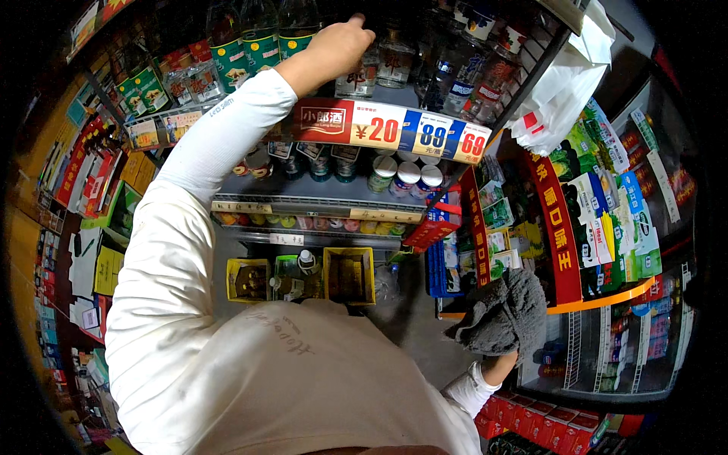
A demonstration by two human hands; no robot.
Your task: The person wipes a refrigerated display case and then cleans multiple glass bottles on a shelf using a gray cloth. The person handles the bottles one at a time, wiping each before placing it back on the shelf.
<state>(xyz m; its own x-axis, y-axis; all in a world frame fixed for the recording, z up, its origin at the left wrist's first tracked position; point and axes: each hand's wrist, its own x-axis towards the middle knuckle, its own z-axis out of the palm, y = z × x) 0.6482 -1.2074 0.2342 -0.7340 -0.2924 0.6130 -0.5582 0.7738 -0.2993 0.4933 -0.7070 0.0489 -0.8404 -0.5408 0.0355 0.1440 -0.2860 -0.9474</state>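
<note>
My left hand reaches over the upper shelf, its fingers curled and partly hidden. Just under it stands a small clear glass bottle with red lettering; I cannot tell whether the fingers grip its neck. A similar clear bottle is to its right. Left of the forearm are tall green-labelled bottles. A shelf-edge price strip runs below. Low on the right, my right hand holds a dark grey towel, which drapes over and hides most of that hand.
Lidded cans stand one shelf down. Yellow crates and bottles sit on the floor. Packaged goods on a rack and a white plastic bag hang to the right. Red boxes are stacked at lower right.
</note>
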